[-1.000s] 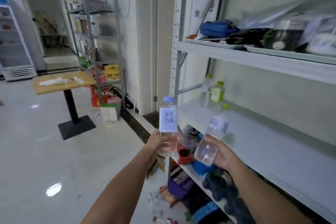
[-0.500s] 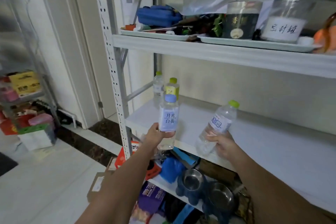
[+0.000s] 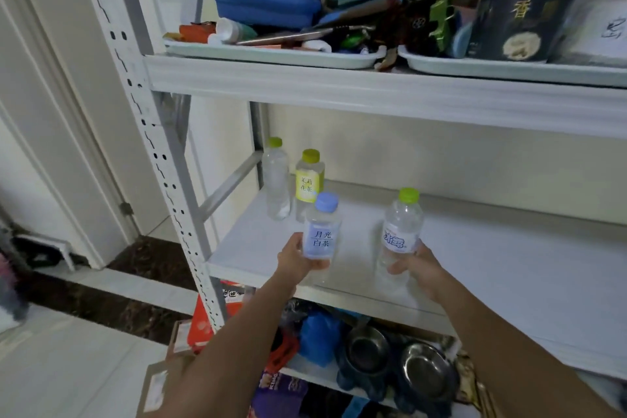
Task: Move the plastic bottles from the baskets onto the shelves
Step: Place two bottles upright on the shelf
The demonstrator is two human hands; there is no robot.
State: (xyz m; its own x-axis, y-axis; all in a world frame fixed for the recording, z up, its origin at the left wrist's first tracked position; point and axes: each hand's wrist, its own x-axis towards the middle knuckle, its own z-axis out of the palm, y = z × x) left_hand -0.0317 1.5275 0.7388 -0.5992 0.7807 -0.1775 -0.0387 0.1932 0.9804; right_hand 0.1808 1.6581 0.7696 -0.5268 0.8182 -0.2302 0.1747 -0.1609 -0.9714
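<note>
My left hand (image 3: 294,261) grips a clear bottle with a blue cap and pale blue label (image 3: 321,234), held upright over the front of the white middle shelf (image 3: 509,265). My right hand (image 3: 419,268) grips a clear bottle with a green cap (image 3: 402,234), also upright, a little to the right of the first. Two more bottles stand at the shelf's back left: a plain clear one with a green cap (image 3: 276,180) and one with a yellow label (image 3: 308,181). No basket is in view.
The upper shelf carries two white trays (image 3: 271,56) crowded with a blue pouch, tubes and dark jars. The lower shelf holds metal bowls (image 3: 424,370), a blue bag and boxes. A perforated white upright (image 3: 159,153) stands at the left, with a door frame beyond.
I have stepped closer to the shelving and both hands have carried their bottles forward over the middle shelf. The right bottle has gone from tilted to upright.
</note>
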